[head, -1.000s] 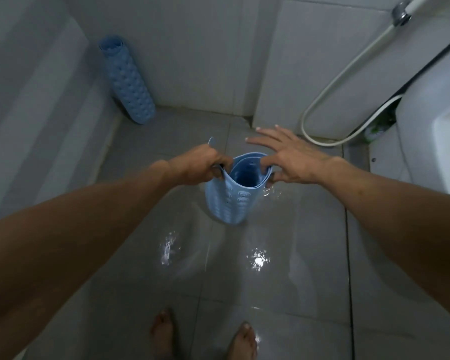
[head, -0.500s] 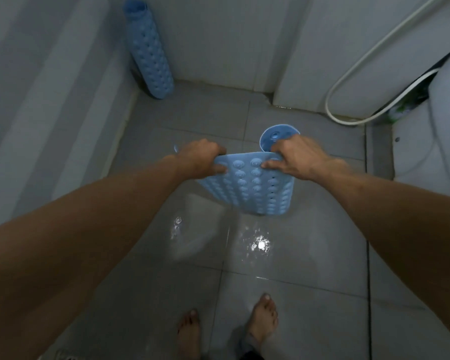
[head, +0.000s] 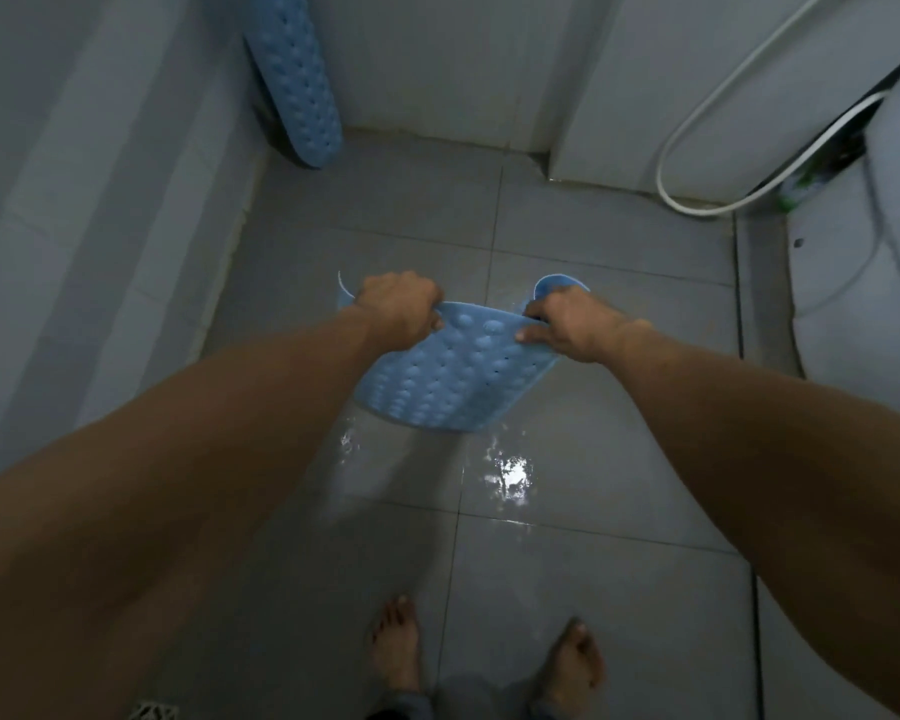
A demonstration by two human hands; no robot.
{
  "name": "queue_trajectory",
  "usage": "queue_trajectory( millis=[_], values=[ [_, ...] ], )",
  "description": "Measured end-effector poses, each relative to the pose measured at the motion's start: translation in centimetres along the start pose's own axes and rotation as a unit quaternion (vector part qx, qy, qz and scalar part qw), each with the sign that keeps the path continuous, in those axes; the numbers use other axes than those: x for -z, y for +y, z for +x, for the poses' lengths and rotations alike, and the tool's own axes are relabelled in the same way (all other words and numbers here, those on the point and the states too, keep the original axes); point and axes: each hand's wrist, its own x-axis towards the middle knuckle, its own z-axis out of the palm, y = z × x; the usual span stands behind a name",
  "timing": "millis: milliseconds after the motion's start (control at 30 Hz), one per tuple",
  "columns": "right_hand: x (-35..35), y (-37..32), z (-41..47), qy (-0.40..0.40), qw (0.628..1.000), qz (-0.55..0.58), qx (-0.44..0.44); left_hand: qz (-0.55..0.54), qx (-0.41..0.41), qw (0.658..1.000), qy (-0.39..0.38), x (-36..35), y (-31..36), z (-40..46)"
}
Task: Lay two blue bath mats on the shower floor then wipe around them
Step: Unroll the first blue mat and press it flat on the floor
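A blue bath mat (head: 453,379) with round bumps and small holes hangs in the air over the wet grey shower floor (head: 583,579). My left hand (head: 398,309) grips its top edge on the left, and my right hand (head: 567,322) grips the top edge on the right. The mat's ends still curl behind both hands, and its lower edge hangs toward the floor. A second blue bath mat (head: 297,77) stands rolled up, leaning in the far left corner against the wall.
A white shower hose (head: 697,122) loops down the back wall at right. A white fixture (head: 884,283) fills the right side. My bare feet (head: 481,657) stand at the bottom. Water glints on the tiles below the mat.
Both hands have pulled the rolled mat apart, so it has gone from a tube to a mostly spread sheet. The view has tilted down and moved closer to the back corner.
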Motion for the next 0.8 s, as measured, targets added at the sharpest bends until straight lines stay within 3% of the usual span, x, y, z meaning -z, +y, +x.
queue_trajectory(
  millis=[133, 367, 533, 800],
  values=[
    [-3.5, 2.1, 0.1, -0.011, 0.998, -0.057, 0.025, 0.013, 0.044, 0.998, 0.032, -3.1, -1.1, -0.3],
    [-5.8, 6.7, 3.0, 0.160, 0.972, -0.104, 0.140, 0.046, 0.066, 0.994, 0.072, -6.4, -2.6, 2.3],
    [-5.2, 8.5, 7.0, 0.176, 0.975, -0.086, 0.105, 0.084, 0.085, 0.982, 0.145, -7.3, -2.8, 5.9],
    [-2.8, 11.0, 12.5, 0.027, 0.994, -0.092, 0.049, 0.150, 0.102, 0.956, 0.229, -10.0, -6.0, 9.2]
  ],
)
